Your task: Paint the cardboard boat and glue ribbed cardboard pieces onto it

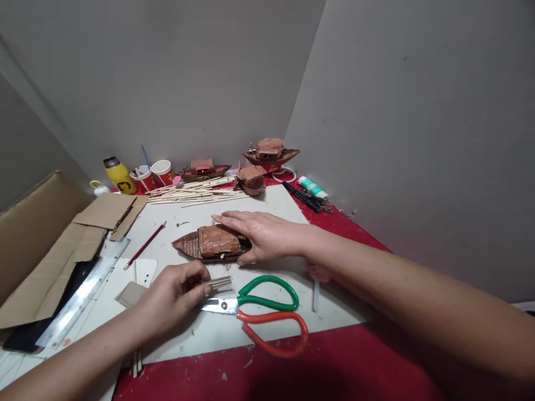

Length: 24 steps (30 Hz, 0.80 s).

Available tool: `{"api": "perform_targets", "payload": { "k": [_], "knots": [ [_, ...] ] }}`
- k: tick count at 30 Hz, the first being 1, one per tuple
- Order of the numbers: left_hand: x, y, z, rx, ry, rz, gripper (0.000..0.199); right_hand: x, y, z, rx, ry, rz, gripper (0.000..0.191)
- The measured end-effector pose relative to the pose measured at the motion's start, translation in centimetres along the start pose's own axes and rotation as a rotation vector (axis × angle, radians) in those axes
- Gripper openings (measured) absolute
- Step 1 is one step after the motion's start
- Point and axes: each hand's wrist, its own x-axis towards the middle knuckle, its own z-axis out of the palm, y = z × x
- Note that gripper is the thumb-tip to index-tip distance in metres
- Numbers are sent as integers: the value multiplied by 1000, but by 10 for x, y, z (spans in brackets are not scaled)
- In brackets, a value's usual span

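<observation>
A small brown model boat [218, 240] with a glossy arched roof lies on the white board [167, 348]. My right hand [267, 236] rests over the boat's right end, fingers spread along its far side and thumb on the near side. Nearer to me, my left hand [179, 289] pinches a small ridged strip [219, 282] between thumb and fingers. Scissors [251, 309] with one green and one orange-red handle lie right beside that hand, their blade tips hidden behind it.
Thin wooden sticks [188, 192], several model boats [271, 150], paper cups [162, 171] and a yellow bottle [119, 177] stand at the back. Cardboard [54, 267], a ruler [83, 295] and a pencil [145, 245] lie left. A tube [312, 188] lies back right.
</observation>
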Motion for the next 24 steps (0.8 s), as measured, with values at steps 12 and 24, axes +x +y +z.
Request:
{"api": "perform_targets", "payload": {
  "k": [12,24],
  "knots": [
    [11,0,-10,-624,173,-126,23,-161,0,13,-175,79,574,41],
    [6,14,-6,-668,277,-30,17,-168,4,53,-209,117,755,41]
  ]
}}
